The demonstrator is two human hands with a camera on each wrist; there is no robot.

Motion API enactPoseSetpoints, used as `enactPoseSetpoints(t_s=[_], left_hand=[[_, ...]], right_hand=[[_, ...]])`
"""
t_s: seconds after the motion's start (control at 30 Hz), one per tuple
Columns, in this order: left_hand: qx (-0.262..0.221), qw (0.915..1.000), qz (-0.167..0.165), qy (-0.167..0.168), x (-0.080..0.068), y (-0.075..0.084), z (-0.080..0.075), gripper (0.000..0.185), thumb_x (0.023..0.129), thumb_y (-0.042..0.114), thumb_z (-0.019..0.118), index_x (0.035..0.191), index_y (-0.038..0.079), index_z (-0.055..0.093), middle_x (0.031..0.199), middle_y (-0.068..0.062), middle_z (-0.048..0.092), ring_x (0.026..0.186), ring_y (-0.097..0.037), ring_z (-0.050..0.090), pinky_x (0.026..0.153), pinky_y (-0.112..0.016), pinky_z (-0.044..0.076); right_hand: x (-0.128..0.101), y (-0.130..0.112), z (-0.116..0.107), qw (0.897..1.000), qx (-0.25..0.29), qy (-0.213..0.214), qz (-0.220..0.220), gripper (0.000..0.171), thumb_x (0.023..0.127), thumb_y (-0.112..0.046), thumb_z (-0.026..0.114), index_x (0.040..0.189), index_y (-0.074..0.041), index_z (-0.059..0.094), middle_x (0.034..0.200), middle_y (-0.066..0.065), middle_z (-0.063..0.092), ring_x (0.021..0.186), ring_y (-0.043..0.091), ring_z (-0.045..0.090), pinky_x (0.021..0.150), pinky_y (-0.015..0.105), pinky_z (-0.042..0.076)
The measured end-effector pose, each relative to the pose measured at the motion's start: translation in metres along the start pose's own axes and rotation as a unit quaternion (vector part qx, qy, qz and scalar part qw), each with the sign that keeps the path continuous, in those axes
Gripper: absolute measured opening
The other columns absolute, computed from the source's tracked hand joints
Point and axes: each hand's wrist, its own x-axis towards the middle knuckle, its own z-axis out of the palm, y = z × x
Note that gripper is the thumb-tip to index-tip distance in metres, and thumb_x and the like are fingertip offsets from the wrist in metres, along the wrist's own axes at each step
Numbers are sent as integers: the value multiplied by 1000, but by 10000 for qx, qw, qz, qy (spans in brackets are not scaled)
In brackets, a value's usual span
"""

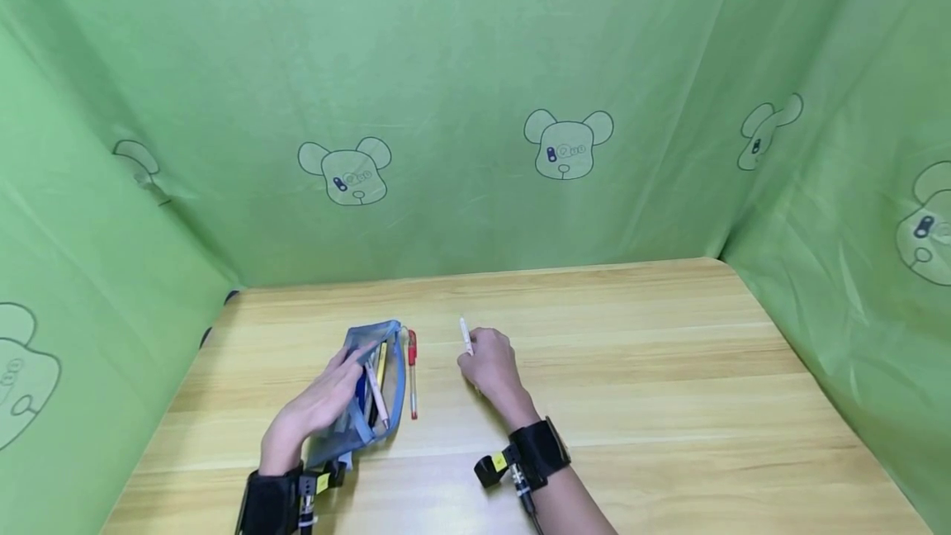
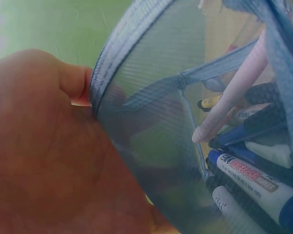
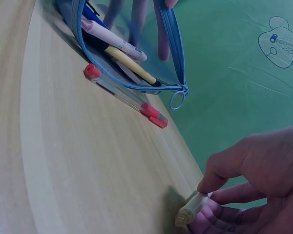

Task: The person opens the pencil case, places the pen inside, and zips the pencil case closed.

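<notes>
A blue mesh pencil pouch (image 1: pixel 367 390) lies unzipped on the wooden table (image 1: pixel 669 370), with several pens and markers inside (image 2: pixel 244 170). My left hand (image 1: pixel 319 403) holds its upper flap up, fingers curled round the zip edge (image 2: pixel 95 92). A red-capped clear pen (image 1: pixel 412 374) lies on the table just right of the pouch (image 3: pixel 122 92). My right hand (image 1: pixel 490 366) pinches a pale, cream-coloured pen (image 1: pixel 466 335) to the right of the red pen; its end pokes out between thumb and fingers (image 3: pixel 190 212).
Green cloth with bear prints (image 1: pixel 565 143) walls the table at the back and both sides. Bare wood stretches to the right of my right hand. Black straps with small cameras sit on both wrists (image 1: pixel 531 456).
</notes>
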Motion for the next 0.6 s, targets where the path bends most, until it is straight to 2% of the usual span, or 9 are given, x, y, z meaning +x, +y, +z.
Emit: enactPoseSetpoints(t_s=[0.17, 0.27, 0.47, 0.6], left_hand=[[-34, 10000, 42, 18, -1, -1, 0, 57, 110, 20, 12, 161, -3, 21, 166, -29, 15, 152, -53, -1, 119, -69, 2], [-90, 9999, 97, 53, 0, -2, -1, 56, 110, 18, 12, 161, -2, 21, 166, -29, 15, 151, -54, 0, 119, -69, 2], [-175, 9998, 87, 67, 0, -3, -1, 55, 110, 17, 13, 162, -1, 20, 166, -28, 15, 151, -54, 1, 119, -69, 2], [-116, 9999, 95, 67, -1, -3, -1, 55, 110, 18, 14, 161, -3, 21, 165, -30, 16, 151, -54, 2, 119, -69, 3]], right_hand=[[-4, -2, -1, 9998, 153, -99, 22, 41, 85, 6, 66, 127, 7, 67, 100, 16, 71, 61, 14, 62, 48, 23, 53], [-7, -4, -2, 9999, 105, -83, -35, 41, 85, 5, 68, 125, 6, 69, 93, 11, 70, 64, 14, 60, 51, 24, 52], [-16, -8, 1, 9992, -259, 39, -317, 34, 84, 1, 69, 117, 1, 74, 78, -1, 62, 58, 12, 52, 50, 25, 44], [-21, -12, 3, 9991, -71, 13, -409, 34, 84, 0, 70, 118, 1, 73, 76, -4, 63, 55, 10, 52, 48, 24, 45]])
